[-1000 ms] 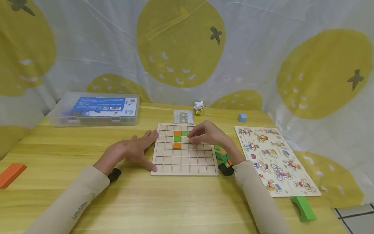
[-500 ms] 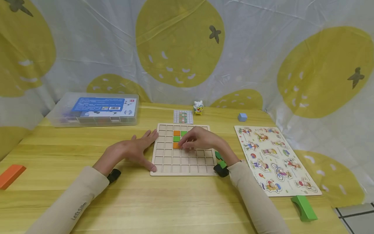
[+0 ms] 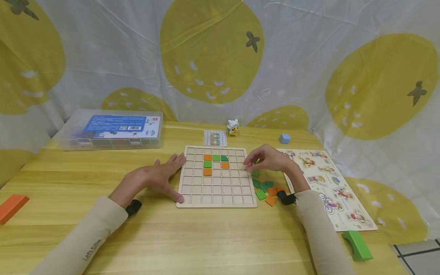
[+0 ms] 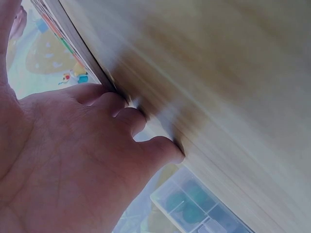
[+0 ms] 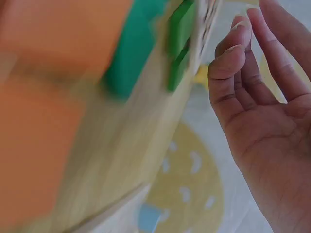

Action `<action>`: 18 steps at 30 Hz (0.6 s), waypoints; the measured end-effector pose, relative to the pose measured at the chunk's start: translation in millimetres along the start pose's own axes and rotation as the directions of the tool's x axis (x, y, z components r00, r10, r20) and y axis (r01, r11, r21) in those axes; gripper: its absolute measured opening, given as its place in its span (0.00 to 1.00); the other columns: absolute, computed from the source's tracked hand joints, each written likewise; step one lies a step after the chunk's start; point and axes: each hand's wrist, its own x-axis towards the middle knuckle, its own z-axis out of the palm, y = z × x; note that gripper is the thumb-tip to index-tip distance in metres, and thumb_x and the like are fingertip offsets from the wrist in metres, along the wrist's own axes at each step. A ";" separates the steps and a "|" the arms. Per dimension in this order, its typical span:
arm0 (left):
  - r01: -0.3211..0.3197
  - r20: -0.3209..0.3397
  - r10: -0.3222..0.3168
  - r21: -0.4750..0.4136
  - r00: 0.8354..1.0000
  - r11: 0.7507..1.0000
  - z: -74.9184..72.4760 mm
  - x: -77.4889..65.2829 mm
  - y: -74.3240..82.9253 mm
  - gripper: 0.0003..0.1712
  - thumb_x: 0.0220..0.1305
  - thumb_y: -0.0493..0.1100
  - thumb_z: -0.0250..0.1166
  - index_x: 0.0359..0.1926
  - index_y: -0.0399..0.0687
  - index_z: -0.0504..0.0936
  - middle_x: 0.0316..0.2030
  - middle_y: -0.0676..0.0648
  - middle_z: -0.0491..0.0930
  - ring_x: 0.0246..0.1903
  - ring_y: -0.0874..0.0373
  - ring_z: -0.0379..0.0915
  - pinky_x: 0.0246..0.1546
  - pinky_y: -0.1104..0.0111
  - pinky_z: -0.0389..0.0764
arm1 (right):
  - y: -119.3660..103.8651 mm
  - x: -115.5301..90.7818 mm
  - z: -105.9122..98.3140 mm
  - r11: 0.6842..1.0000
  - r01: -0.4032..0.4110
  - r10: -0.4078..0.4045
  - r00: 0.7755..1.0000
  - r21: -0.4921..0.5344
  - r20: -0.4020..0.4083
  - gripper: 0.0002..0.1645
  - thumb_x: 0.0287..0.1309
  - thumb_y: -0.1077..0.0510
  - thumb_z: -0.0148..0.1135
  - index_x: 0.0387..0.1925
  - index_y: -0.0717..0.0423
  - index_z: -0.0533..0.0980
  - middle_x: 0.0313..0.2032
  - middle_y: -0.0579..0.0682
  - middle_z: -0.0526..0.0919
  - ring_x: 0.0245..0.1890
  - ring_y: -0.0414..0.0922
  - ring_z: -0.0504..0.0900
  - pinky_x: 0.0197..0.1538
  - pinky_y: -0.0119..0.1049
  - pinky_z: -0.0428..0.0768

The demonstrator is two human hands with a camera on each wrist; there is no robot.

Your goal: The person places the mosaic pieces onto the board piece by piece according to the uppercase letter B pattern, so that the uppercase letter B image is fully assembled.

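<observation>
Loose tiles (image 3: 271, 191) sit right of the board (image 3: 207, 189), just near-side of the right hand (image 3: 269, 158), so that's the closer one; its grip's empty, loosely bent.

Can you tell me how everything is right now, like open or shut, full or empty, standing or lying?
Grid board: lying flat, partly filled, six tiles in it
Left hand: fingers spread, touching the board's left side
Right hand: at the board's right edge, fingers bent, nothing visibly held
Loose tiles: scattered beside the board
Plastic case: shut
Picture card: lying flat
Toy figure: standing
Orange block: lying down
</observation>
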 end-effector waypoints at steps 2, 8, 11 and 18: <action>0.003 -0.001 -0.003 -0.002 1.000 1.000 0.2 0.0 0.5 0.82 0.53 0.67 0.83 0.87 0.37 0.38 0.87 0.37 0.30 0.85 0.37 0.24 0.79 0.31 0.31 | 9.3 -8.7 -5.4 0.999 -0.038 0.038 0.999 -0.010 -0.016 0.11 0.62 0.69 0.76 0.46 0.67 0.88 0.41 0.58 0.91 0.38 0.49 0.85 0.44 0.36 0.87; 0.002 -0.009 -0.002 -0.002 1.000 1.000 -0.4 -2.6 0.1 0.82 0.53 0.67 0.83 0.87 0.36 0.38 0.87 0.36 0.30 0.85 0.36 0.24 0.79 0.31 0.31 | 23.6 -16.0 -9.2 0.995 -0.094 0.093 0.995 -0.038 -0.020 0.11 0.59 0.69 0.79 0.43 0.66 0.88 0.38 0.57 0.90 0.36 0.48 0.84 0.41 0.34 0.85; 0.003 -0.009 -0.003 0.000 1.000 1.000 0.3 -2.8 -0.4 0.82 0.53 0.68 0.83 0.87 0.36 0.38 0.87 0.36 0.31 0.85 0.36 0.24 0.79 0.31 0.31 | 23.5 -14.9 -7.1 0.991 -0.117 0.116 0.993 -0.060 -0.022 0.11 0.58 0.68 0.80 0.42 0.66 0.88 0.37 0.55 0.89 0.35 0.47 0.83 0.40 0.34 0.84; 0.000 -0.010 0.000 0.005 1.000 1.000 0.5 -0.9 1.2 0.82 0.53 0.68 0.83 0.87 0.37 0.38 0.87 0.37 0.31 0.85 0.36 0.24 0.79 0.31 0.32 | 16.6 -15.2 -3.1 0.975 -0.189 0.183 0.981 -0.118 -0.060 0.10 0.55 0.68 0.82 0.39 0.65 0.88 0.34 0.53 0.88 0.33 0.46 0.82 0.39 0.34 0.83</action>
